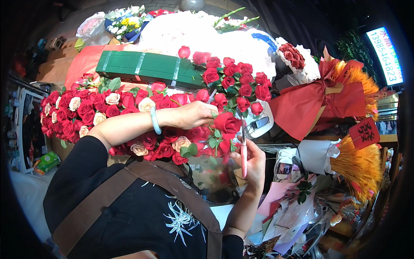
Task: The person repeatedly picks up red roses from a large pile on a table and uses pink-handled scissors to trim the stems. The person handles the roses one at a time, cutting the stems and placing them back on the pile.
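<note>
My left hand point(197, 115), at the end of an arm with a pale bangle, is closed around the stem area beside a large red rose point(227, 124). Pink-handled scissors point(244, 157) are in my right hand point(254, 160), their blades pointing away from me, just right of that rose. Red and cream roses point(85, 108) fill a long arrangement under and beyond my left arm. More loose red roses point(228, 76) lie in a cluster beyond both hands, partly on a green floral foam block point(139, 68) bound with clear tape.
Wrapped bouquets point(129, 24) stand at the far left. On the right are a red-wrapped bundle point(304, 106) and orange wheat-like stalks point(359, 165) in white paper. A white device with a cable point(284, 168), wrapping paper point(288, 207) and a lit sign point(385, 55) bearing writing are also on the right.
</note>
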A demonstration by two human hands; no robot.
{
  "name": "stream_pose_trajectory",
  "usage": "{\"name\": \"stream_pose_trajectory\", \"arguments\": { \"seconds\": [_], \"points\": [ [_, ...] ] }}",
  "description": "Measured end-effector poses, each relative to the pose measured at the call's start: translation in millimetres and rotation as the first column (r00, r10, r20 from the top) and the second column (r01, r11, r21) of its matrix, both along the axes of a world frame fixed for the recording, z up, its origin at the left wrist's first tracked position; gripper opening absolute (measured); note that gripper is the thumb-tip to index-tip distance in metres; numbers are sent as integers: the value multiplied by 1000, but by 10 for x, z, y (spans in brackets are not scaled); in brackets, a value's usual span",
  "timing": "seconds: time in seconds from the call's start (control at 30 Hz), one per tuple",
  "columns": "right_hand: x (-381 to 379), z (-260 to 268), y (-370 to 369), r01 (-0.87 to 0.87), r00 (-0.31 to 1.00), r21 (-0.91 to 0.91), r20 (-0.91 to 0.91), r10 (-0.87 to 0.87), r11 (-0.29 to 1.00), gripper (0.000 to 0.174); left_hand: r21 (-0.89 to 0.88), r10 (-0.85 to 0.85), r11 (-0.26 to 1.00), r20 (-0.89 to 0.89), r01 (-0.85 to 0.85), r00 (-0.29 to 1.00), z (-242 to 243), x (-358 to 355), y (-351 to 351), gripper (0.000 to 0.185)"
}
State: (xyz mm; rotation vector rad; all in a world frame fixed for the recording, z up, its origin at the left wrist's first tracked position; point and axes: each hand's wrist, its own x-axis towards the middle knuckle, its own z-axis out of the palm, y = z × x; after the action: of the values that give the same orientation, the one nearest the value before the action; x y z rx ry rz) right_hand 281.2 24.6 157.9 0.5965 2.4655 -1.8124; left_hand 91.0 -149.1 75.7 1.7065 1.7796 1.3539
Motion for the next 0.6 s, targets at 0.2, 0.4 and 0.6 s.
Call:
{"name": "stream_pose_trajectory", "arguments": {
  "seconds": [0.2, 0.4, 0.6],
  "points": [
    [70, -30, 84, 62, 995, -93, 87, -54, 994, 61, -4, -34, 999, 56, 34, 998, 7, -29, -51, 7],
    [32, -116, 97, -141, 986, 224, -57, 158, 964, 62, -6, -56, 998, 25, 56, 998, 93, 11, -62, 11],
    [78, -38, -4, 112, 991, -209, -46, -124, 971, 41, 31, -73, 997, 25, 72, 997, 107, 49, -71, 11]
  ]
}}
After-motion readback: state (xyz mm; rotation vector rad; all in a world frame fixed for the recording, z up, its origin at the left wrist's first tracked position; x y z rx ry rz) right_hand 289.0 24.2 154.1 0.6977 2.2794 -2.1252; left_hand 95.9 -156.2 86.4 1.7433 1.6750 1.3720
